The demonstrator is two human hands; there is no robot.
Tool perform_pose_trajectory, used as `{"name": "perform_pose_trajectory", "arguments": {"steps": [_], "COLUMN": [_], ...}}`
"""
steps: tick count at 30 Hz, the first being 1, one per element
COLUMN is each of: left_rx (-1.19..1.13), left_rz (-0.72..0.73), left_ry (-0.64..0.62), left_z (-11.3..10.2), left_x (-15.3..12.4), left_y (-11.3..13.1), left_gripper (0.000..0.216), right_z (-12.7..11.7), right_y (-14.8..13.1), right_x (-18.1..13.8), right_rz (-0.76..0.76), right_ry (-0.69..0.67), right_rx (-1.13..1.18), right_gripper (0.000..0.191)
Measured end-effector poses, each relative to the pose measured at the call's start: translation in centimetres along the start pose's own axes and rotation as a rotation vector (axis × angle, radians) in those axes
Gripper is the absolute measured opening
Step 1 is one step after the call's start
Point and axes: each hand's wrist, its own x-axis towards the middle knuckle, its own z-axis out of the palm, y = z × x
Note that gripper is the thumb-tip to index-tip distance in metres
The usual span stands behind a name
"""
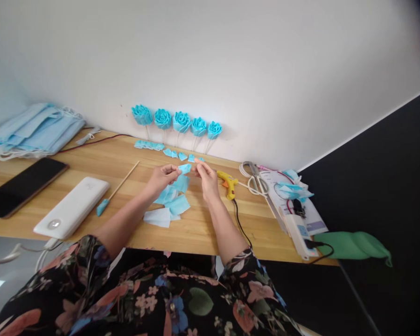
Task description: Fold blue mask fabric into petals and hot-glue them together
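Two bare hands at work over a wooden worktop (199,235), seen from above; the left hand (168,175) is closed to a pinch, thumb against fingers, with hold of one small blue petal (185,169); the petal lies between the two hands, raised over the middle of the worktop and nearer its back edge than its front; the right hand (206,177) is near the petal's other side, fingers drawn together, though whether anything is held in them cannot be told.

Below the hands, loose blue cloth pieces (178,204) overlap toward the front edge; along the back edge runs a row of folded petals (149,145), and behind it five blue flowers (181,122) on thin stems lean against the wall (210,60); left of the left forearm lies a blue-tipped stick (123,182), then a white power bank (73,205) near the front edge and a black phone (26,186) toward the left end; a pile of masks (31,130) fills the back left corner.

Right of the right hand lies a yellow glue gun (227,183), its cord running to the front edge; farther right are scissors (268,198) and printed paper (318,220); a white power strip (296,232) occupies the front right corner; a green pouch (353,245) extends past the right edge.
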Motion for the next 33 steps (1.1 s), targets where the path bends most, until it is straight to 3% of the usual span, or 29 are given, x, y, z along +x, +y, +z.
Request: {"name": "perform_pose_trajectory", "arguments": {"steps": [11, 23, 33], "left_rx": [-0.065, -0.036, -0.133], "left_rz": [0.017, 0.02, -0.018], "left_ry": [0.032, -0.007, 0.0], "left_z": [-0.2, 0.3, -0.2], "left_x": [-0.1, -0.2, 0.0], "left_y": [0.0, 0.1, -0.2], "left_gripper": [0.028, 0.028, 0.024], "right_z": [1.1, 1.1, 0.9], "right_y": [0.8, 1.5, 1.3], "right_x": [-0.7, -0.6, -0.5], "right_rz": [0.04, -0.033, 0.024], "right_ry": [-0.18, -0.094, -0.078], "right_rx": [0.009, 0.008, 0.005], "right_gripper": [0.021, 0.017, 0.027]}}
